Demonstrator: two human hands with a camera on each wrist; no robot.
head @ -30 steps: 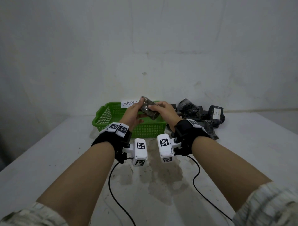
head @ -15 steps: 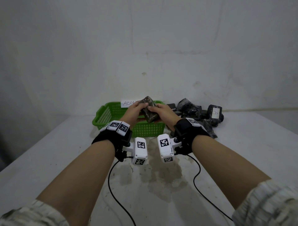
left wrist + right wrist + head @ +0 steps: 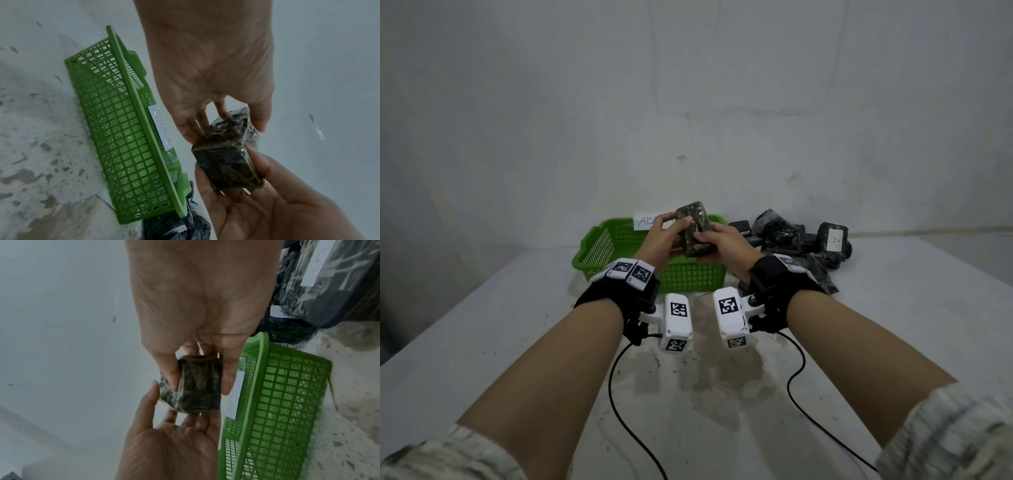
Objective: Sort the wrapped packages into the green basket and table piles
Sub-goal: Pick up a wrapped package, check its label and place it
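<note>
Both hands hold one dark, film-wrapped package (image 3: 693,228) in the air above the green basket (image 3: 690,278). My left hand (image 3: 671,226) pinches its left and far end between thumb and fingers. My right hand (image 3: 705,241) grips its near end, thumb on top and fingers beneath. In the left wrist view the package (image 3: 224,155) sits between my left fingers above and the right hand (image 3: 267,203) below. The right wrist view shows the same package (image 3: 197,386) beside the basket's rim (image 3: 256,369). A white label (image 3: 162,129) reading ABNORMAL is taped to the basket.
A pile of dark wrapped packages (image 3: 787,236) lies right of the basket by the wall; one (image 3: 834,240) carries a white label. The stained white table (image 3: 722,394) reaches towards me, with two black cables (image 3: 616,394) trailing from the wrist cameras.
The two hands have turned the package from a tilted, flat pose to standing more on end, and lifted it slightly. Both hands kept their hold on it.
</note>
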